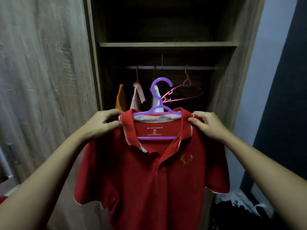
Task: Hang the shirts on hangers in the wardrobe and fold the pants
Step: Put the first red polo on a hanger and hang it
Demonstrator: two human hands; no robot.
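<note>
Shirt check: the red polo sits on the purple hanger, held below the wardrobe rail. Left hand and right hand each pinch a shoulder beside the collar, fingers curled on the fabric. I'd square both shoulders first, then take the hook up to the rail. Neck label reads GIORDANO, with SLIM underneath.

Matt red cloth shirt; smooth glossy purple plastic hanger; wood-grain wardrobe.

Left grip, right grip: tight pinches
</note>
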